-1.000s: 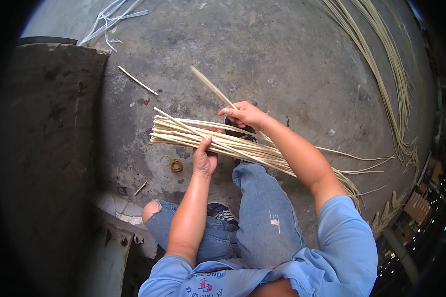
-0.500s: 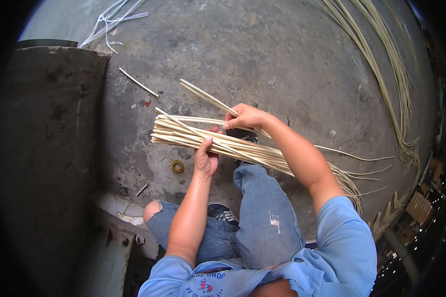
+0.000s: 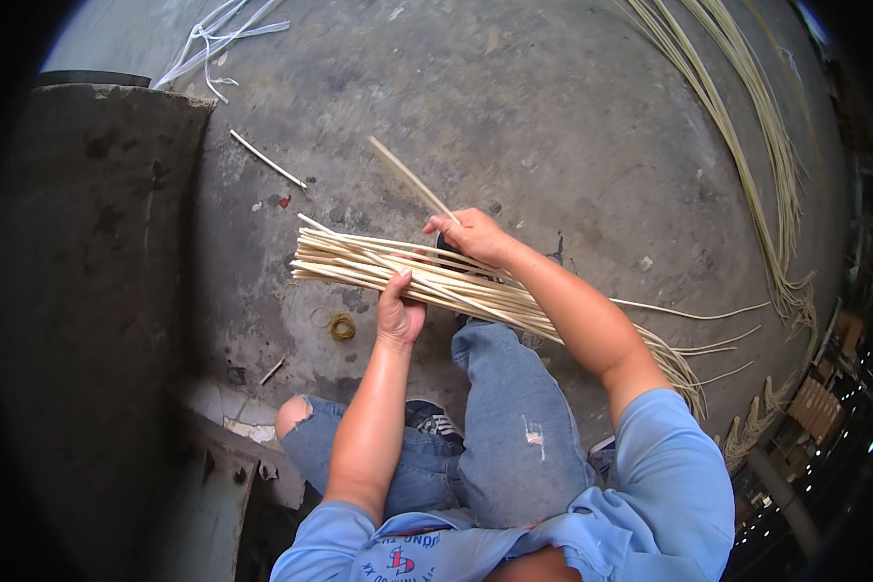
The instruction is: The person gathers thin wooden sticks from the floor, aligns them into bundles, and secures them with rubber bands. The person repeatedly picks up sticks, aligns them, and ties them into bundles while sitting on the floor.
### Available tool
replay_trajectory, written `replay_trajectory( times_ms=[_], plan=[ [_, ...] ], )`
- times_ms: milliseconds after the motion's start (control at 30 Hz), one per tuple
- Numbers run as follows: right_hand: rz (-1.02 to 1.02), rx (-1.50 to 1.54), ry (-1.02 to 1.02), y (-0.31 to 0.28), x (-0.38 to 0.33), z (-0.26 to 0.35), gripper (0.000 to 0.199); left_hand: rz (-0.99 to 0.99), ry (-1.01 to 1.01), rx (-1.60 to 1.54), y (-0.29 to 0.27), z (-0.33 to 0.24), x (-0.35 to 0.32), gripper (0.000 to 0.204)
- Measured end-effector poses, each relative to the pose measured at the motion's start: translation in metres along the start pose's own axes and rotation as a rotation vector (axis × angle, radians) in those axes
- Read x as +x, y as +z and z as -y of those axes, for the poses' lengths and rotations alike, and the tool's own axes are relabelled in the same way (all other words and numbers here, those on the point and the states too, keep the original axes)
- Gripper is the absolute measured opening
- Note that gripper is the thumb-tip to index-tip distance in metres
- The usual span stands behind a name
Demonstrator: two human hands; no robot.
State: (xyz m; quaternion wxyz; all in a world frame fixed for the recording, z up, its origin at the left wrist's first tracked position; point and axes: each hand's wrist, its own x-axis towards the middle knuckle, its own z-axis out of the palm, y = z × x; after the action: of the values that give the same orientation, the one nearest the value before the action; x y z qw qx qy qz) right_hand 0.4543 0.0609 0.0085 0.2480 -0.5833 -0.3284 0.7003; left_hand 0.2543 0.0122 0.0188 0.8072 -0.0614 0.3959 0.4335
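Observation:
A bundle of pale rattan canes (image 3: 349,260) lies across my left hand (image 3: 399,303), whose thumb presses over the top of it. The cut ends at the left are roughly even, while the thin ends fan out to the right past my right forearm. One cane slants across the top of the others. Just above the bundle, my right hand (image 3: 471,236) is closed on a loose rattan cane (image 3: 409,177). That cane points up and left and is slightly blurred; whether it is one or two cannot be made out.
On the concrete floor lie a coil of yellowish rubber bands (image 3: 341,327), a short cane piece (image 3: 267,158) and a smaller bit (image 3: 273,371). White strips (image 3: 213,44) are at the far left. Long canes (image 3: 737,126) curve along the right. A dark block (image 3: 107,242) stands at my left.
The loose cane in my right hand has turned steeper and its tip has moved right and up. My right hand has lifted a little off the bundle. My left hand keeps its hold.

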Motion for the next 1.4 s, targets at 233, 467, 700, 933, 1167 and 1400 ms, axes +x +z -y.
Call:
replay_trajectory(
  times_ms=[233,467,700,933,1167,1400],
  plan=[
    [0.334,-0.302,0.054,-0.007,-0.002,0.022,0.043,-0.005,-0.003,0.042,-0.008,-0.003,0.000,0.047],
    [0.182,0.233,0.153,-0.033,-0.002,0.020,0.027,0.003,0.011,0.051,-0.001,0.001,0.000,0.045],
    [0.305,-0.148,0.111,-0.013,-0.007,0.018,0.047,-0.022,0.033,0.129,0.000,0.000,-0.002,0.042],
    [0.417,-0.121,0.281,-0.018,0.003,0.016,0.038,-0.008,0.013,0.121,-0.003,-0.005,-0.002,0.046],
    [0.470,-0.154,0.297,-0.020,0.007,0.014,0.031,-0.059,0.040,0.154,0.000,-0.004,-0.004,0.053],
    [0.420,-0.172,0.243,-0.020,0.003,0.019,0.032,-0.083,0.058,0.173,-0.001,-0.002,-0.006,0.048]
  ],
)
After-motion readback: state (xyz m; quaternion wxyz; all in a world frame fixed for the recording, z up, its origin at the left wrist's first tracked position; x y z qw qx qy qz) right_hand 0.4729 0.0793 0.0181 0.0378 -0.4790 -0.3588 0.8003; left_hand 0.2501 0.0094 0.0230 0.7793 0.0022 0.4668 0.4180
